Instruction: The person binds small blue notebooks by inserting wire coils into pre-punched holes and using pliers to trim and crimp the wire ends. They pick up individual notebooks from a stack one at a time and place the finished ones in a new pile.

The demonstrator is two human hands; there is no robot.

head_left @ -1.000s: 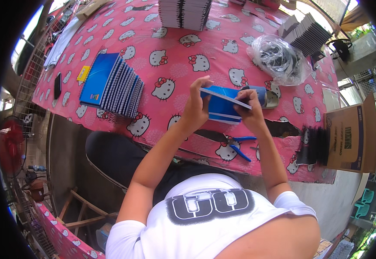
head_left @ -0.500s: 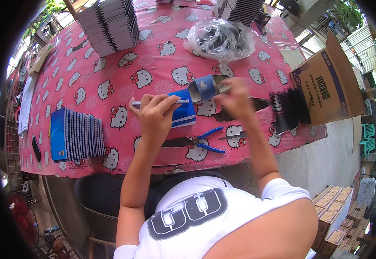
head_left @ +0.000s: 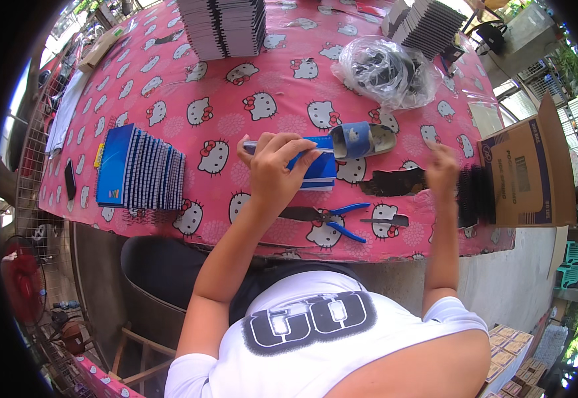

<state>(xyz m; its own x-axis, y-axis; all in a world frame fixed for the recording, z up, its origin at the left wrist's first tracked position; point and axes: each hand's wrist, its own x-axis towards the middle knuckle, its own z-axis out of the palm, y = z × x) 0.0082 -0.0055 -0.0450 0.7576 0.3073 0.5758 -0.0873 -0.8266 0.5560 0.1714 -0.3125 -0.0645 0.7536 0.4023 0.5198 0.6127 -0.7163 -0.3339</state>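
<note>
My left hand (head_left: 279,162) is closed on a thin blue notebook (head_left: 323,150), held edge-on between thumb and fingers. Beneath it lie more blue notebooks (head_left: 320,174) on the table. A blue slide sandal (head_left: 354,140) rests just right of them. My right hand (head_left: 441,169) is smeared by motion and holds nothing I can make out. It hovers at the right, close to a bunch of black spiral coils (head_left: 476,199). Blue-handled pliers (head_left: 347,229) and a dark flat blade (head_left: 395,220) lie nearer to me.
Spiral-bound blue notebooks (head_left: 143,169) stand at the left, near a phone (head_left: 70,179). Tall notebook stacks (head_left: 223,30) rise at the back. A clear plastic bag of black coils (head_left: 388,73) sits far right of centre. An open cardboard box (head_left: 524,176) borders the right edge.
My right hand has moved away from the sandal, rightward toward the black coils. My left hand still grips the notebook. The whole view has shifted.
</note>
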